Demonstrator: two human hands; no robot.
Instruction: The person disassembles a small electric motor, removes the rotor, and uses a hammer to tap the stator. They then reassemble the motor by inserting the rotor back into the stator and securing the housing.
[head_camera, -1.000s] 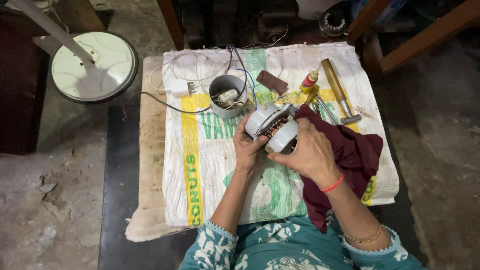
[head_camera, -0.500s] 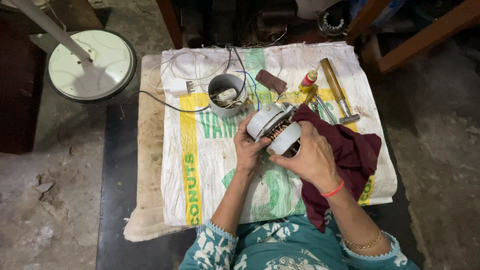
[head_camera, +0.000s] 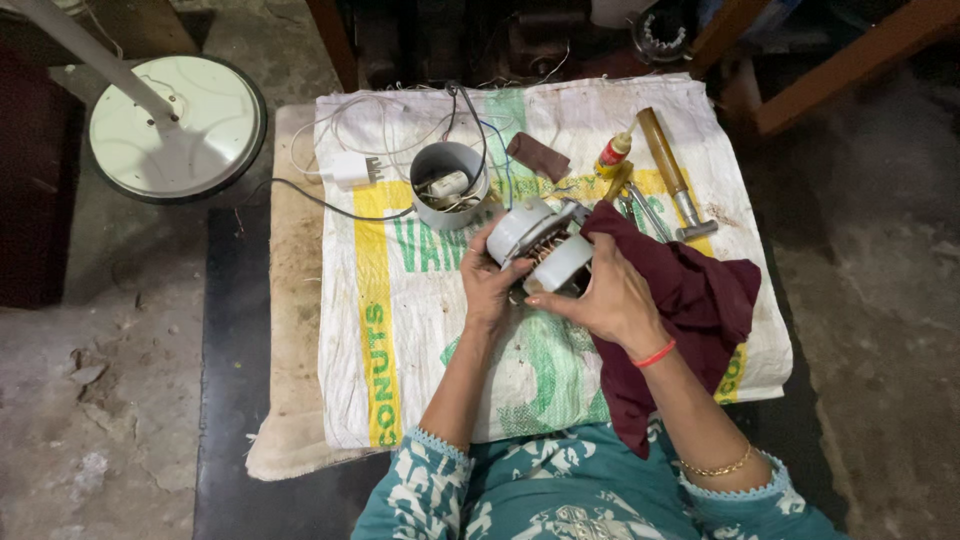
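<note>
A small grey electric motor (head_camera: 540, 245) with copper windings showing between its two end caps is held over a white woven sack (head_camera: 420, 330) spread on a low table. My left hand (head_camera: 487, 285) grips the motor from the left and below. On the motor's right side rests my right hand (head_camera: 605, 300), fingers curled around the casing. A dark maroon cloth (head_camera: 690, 310) lies under and beside my right hand.
A grey cup (head_camera: 448, 180) holding small parts stands behind the motor, with a white plug (head_camera: 352, 170) and wires to its left. A hammer (head_camera: 672, 175), a small glue bottle (head_camera: 612, 155) and a brown block (head_camera: 538, 157) lie at the back right. A round white fan base (head_camera: 175, 125) stands on the floor, left.
Both hands keep hold of the motor, with only a slight shift of the fingers. The view has moved slightly.
</note>
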